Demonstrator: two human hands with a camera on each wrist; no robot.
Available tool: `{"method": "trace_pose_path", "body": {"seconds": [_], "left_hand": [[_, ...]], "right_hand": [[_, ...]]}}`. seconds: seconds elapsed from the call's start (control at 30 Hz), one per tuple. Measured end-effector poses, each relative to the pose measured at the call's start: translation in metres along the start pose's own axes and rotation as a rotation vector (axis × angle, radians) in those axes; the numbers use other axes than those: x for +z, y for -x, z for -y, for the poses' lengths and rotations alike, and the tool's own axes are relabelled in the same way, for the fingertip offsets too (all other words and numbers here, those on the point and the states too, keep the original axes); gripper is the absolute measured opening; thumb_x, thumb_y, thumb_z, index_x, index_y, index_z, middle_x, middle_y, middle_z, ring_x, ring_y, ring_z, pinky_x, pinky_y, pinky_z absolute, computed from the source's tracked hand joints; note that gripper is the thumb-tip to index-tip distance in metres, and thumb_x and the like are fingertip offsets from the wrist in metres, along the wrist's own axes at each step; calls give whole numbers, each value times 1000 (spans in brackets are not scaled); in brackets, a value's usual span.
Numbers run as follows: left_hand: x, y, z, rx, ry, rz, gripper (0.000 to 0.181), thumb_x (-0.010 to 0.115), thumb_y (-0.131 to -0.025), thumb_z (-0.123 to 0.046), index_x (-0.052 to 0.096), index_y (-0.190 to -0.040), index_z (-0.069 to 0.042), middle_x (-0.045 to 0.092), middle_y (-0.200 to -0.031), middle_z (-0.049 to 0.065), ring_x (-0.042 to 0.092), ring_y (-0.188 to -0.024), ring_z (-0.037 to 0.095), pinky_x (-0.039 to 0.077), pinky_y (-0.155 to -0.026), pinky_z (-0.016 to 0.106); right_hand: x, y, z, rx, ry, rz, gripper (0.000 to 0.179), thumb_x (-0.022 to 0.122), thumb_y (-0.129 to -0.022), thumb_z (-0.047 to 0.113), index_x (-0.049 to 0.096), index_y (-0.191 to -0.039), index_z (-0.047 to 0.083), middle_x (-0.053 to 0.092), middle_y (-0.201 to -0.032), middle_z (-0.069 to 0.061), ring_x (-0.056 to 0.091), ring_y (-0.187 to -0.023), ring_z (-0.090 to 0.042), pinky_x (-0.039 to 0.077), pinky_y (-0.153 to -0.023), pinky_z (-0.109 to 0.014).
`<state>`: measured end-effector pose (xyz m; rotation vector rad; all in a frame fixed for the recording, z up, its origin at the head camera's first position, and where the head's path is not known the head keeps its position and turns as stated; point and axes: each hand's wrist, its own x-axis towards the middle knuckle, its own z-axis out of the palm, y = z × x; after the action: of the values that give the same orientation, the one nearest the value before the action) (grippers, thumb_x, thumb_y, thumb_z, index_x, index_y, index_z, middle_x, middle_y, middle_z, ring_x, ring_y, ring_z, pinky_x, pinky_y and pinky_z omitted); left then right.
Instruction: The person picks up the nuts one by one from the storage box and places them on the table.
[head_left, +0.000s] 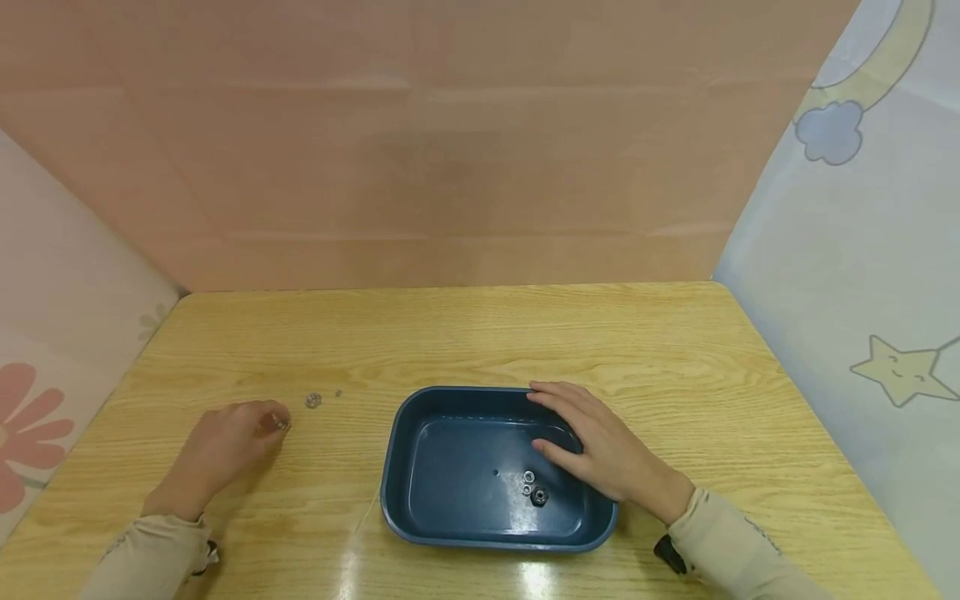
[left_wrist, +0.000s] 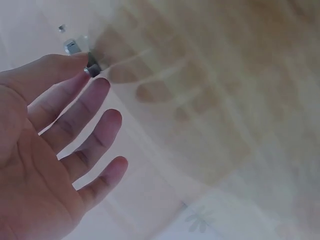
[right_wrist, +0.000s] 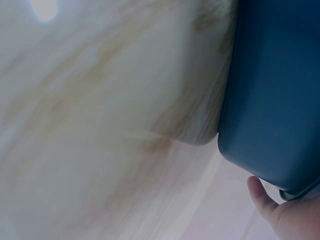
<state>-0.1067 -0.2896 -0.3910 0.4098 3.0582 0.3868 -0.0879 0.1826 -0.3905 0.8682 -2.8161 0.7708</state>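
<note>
At the left of the table, my left hand [head_left: 232, 442] pinches a small metal nut [left_wrist: 92, 68] between thumb and fingertip, its other fingers spread apart. Just beyond it on the wood lie a larger silver nut [head_left: 312, 400] and a tiny nut [head_left: 338, 392]. My right hand [head_left: 600, 446] rests over the far right corner of a blue plastic tray [head_left: 498, 546], fingers fairly straight across the rim and thumb over the inside. In the tray, two small nuts [head_left: 528, 477] sit beside a bigger dark nut [head_left: 538, 497].
The wooden table [head_left: 450, 333] ends at a peach back wall [head_left: 450, 167]. Patterned side panels stand left and right, the right panel [head_left: 862, 275] with a star and cloud. A small dark speck [head_left: 496, 472] shows on the tray floor.
</note>
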Motion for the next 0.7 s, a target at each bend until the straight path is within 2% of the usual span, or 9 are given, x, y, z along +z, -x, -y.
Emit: {"method": "trace_pose_path", "body": {"seconds": [0.13,0.27,0.43,0.7], "left_hand": [[-3,-1,-2,20,-7,-30,31,75,-84,-13,69,-112,-3,73,-99,15,68,-79,28,54,-66,48],[-5,0,-11,50,-23,-81,40,76,-84,-16,66,-120,-2,70,-113,22,68,-88,37,55,-71,52],[-7,1,-25,104,-23,-168,44,77,-84,-16,65,-122,0,69,-115,24,66,-96,45,54,-77,58],[-11,0,-46,147,11,-227,48,77,-83,-13,62,-127,0,70,-111,22,67,-91,39,53,-80,59]], "right_hand": [[-1,0,0,-1,1,-1,58,70,-92,38,51,-143,18,46,-153,1,43,-141,-25,39,-112,-52],[-1,0,0,2,2,-4,58,70,-92,38,51,-143,18,46,-153,1,43,-141,-25,39,-112,-52],[-1,0,0,0,5,-3,58,69,-92,39,51,-143,19,46,-153,2,43,-141,-25,38,-113,-52],[0,0,0,-6,-1,-3,58,70,-92,38,51,-143,19,46,-153,1,43,-141,-25,39,-112,-51]]}}
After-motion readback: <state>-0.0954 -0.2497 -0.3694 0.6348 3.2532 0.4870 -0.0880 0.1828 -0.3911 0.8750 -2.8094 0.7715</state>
